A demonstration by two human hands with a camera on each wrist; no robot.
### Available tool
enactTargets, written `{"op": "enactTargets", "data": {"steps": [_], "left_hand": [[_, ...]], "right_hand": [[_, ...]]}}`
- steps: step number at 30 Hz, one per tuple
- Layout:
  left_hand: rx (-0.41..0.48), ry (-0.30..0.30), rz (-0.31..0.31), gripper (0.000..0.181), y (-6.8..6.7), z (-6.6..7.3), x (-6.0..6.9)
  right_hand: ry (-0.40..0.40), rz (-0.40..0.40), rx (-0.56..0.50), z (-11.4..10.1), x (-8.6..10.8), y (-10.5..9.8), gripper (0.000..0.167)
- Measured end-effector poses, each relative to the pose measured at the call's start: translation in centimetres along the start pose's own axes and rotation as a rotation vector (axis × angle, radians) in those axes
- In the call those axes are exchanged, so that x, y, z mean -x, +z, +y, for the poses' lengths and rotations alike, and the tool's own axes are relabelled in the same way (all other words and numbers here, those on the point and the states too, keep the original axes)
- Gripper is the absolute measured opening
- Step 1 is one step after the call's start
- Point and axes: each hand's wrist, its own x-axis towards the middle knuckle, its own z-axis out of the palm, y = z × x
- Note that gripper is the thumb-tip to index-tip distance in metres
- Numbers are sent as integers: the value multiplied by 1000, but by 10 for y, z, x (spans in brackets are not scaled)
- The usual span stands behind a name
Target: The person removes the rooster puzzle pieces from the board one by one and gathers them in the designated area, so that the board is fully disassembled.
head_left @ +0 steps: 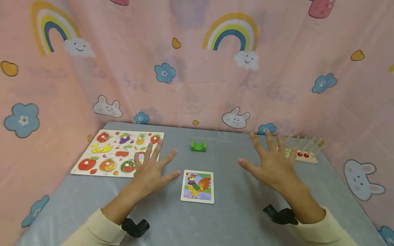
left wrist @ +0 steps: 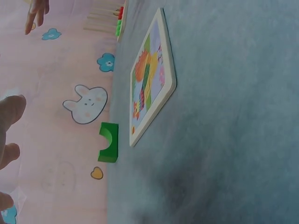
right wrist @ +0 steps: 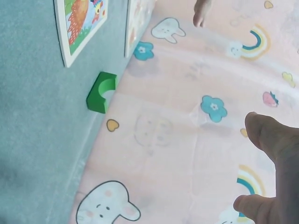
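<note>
Behind everything hangs the pink printed cloth [head_left: 197,97], cut off on three sides of my head view, and below it the grey table [head_left: 234,218] runs out of sight past the bottom edge. My cream sleeves [head_left: 98,227] are cropped there too. Next in size is the fruit board [head_left: 136,135] at the far left; my left fingers cover its near right corner, so I can't make out all the fruit there, and the right wrist view gives only a strip of it. My left hand [head_left: 151,172] and right hand [head_left: 274,165] are raised with fingers spread wide, neither pinching anything; each wrist view cuts off most of its own hand. Beyond my right hand stands the wooden rack [head_left: 311,159] with slanting rods and red and green beads, its left end hidden behind my fingers, its thin rods hard to count. Between my hands, nearer me, the rooster picture [head_left: 197,187] lies flat on the table, whole in the head view but cropped by the top edge in the right wrist view. Smallest is the notched green block [head_left: 198,147], farther back beyond the picture and apart from it, fully visible.
</note>
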Motion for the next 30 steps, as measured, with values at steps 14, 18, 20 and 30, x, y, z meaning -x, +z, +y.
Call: {"op": "enactTargets", "data": {"steps": [14,18,20,30], "left_hand": [[75,125,-36,60,28,19,1],[89,153,-65,58,34,20,3],[104,169,-89,57,36,21,4],[145,221,-185,48,53,23,9]], "right_hand": [[-18,13,-38,-6,1,18,94],[-17,14,-51,-9,1,22,94],[-17,15,-52,-10,1,24,94],[-22,17,-44,-17,-1,32,94]]}}
